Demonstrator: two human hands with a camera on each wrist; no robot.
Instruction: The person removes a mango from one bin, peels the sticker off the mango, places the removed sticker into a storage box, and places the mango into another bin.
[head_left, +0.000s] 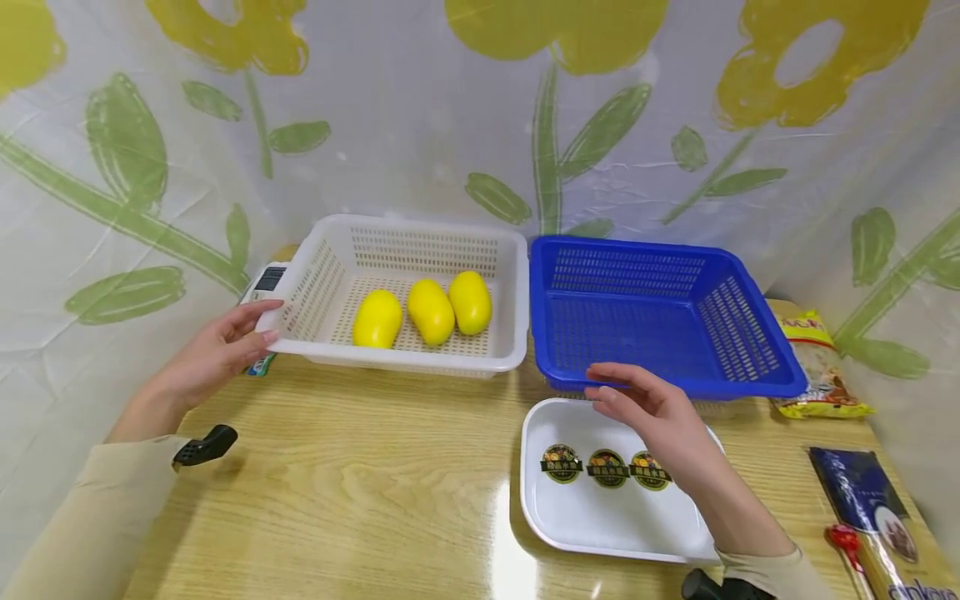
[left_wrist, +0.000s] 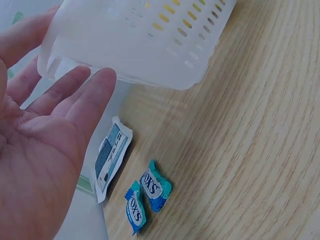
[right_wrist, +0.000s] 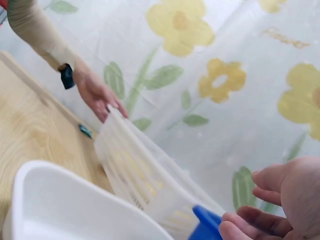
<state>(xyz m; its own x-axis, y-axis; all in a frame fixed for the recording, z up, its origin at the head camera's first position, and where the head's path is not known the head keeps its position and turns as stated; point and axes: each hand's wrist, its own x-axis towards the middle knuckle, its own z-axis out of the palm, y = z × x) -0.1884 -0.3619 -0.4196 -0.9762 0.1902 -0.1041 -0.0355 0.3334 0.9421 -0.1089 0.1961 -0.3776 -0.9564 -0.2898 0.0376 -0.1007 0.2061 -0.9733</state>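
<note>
A white plastic basket (head_left: 420,358) with slotted walls holds three yellow mangoes (head_left: 431,312). At its front left corner, my left hand (head_left: 217,348) grips the rim, thumb and fingers on either side of it. To the right stands a blue plastic basket (head_left: 622,310), its bottom bare. My right hand (head_left: 660,425) hovers over the front rim of the blue basket, fingers loosely bent and thumb apart, with nothing between them. Whether its fingertips touch that rim, I cannot tell. Below that hand and forearm lies a white tray (head_left: 592,521) with three round dark stickers, partly covered.
Beside the left hand lie small blue-green wrapped candies (left_wrist: 155,187) and a white packet (left_wrist: 114,159). At the right are a yellow snack bag (head_left: 817,371), a dark blue package (head_left: 862,492) and a red lollipop (head_left: 845,537). A flowered curtain (head_left: 420,108) hangs behind.
</note>
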